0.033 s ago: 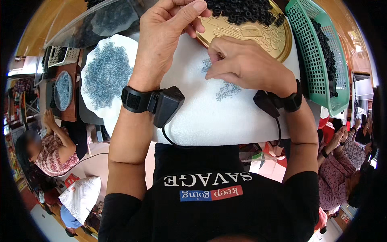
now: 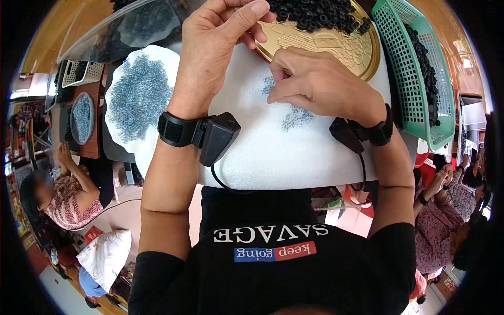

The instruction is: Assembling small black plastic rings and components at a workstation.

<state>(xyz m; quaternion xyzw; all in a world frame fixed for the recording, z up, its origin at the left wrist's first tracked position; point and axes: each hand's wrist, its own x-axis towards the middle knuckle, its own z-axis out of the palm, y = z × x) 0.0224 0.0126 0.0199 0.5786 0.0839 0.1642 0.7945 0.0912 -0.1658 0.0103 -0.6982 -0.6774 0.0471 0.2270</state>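
Observation:
My left hand (image 2: 215, 47) is raised over the near edge of a round gold tray (image 2: 341, 50), its thumb pressed across curled fingers; what lies inside them is hidden. A heap of black rings (image 2: 315, 13) fills the tray's far side. My right hand (image 2: 320, 84) rests on a white foam pad (image 2: 273, 152), its fingertips pinched together on a small blue-grey ring at the edge of a scatter of small blue-grey rings (image 2: 296, 118). Both wrists carry black strapped devices with cables.
A white scalloped plate (image 2: 118, 142) heaped with blue-grey rings lies left of the pad. A green plastic basket (image 2: 409, 79) holding black rings stands at the right. A clear plastic bag (image 2: 121, 29) lies at the top left. Other people sit at the lower left (image 2: 63, 199) and right (image 2: 446, 220).

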